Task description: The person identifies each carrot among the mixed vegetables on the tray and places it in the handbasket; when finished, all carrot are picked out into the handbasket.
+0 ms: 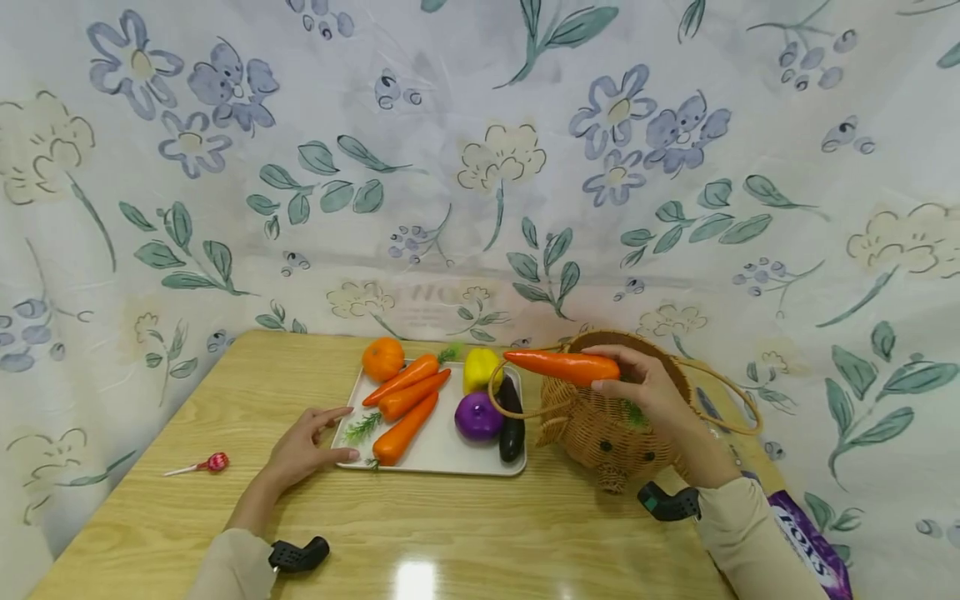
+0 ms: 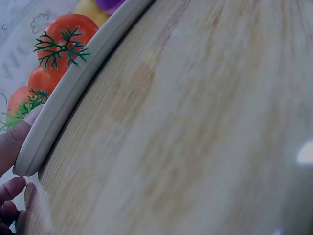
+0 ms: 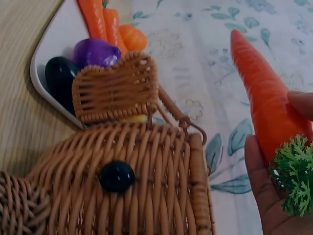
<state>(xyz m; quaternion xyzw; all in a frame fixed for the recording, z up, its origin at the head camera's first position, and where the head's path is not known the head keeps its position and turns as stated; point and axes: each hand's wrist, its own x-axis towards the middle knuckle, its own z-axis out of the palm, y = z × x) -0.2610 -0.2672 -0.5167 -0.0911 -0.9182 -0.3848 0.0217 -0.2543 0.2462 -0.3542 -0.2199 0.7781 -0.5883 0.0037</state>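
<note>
My right hand (image 1: pixel 656 396) grips an orange carrot (image 1: pixel 562 365) by its thick end, tip pointing left, above the wicker basket (image 1: pixel 588 429) with a pig's face. Green leaves show at the carrot's thick end in the right wrist view. My left hand (image 1: pixel 303 446) holds the near left corner of the white tray (image 1: pixel 450 458), thumb at the rim (image 2: pixel 73 93) and fingers outside it. On the tray lie three carrots (image 1: pixel 405 429), a small orange pumpkin (image 1: pixel 382 358), a yellow bell pepper (image 1: pixel 478 367), a purple onion (image 1: pixel 477 417) and a dark eggplant (image 1: pixel 512 433).
A red lollipop (image 1: pixel 217 462) lies on the wooden table (image 1: pixel 420 533) left of the tray. Wicker loop handles (image 1: pixel 738 431) stick out from the basket's sides. A purple package (image 1: pixel 810 537) is at the right, beside my right sleeve. Flowered cloth (image 1: pixel 480 167) hangs behind the table.
</note>
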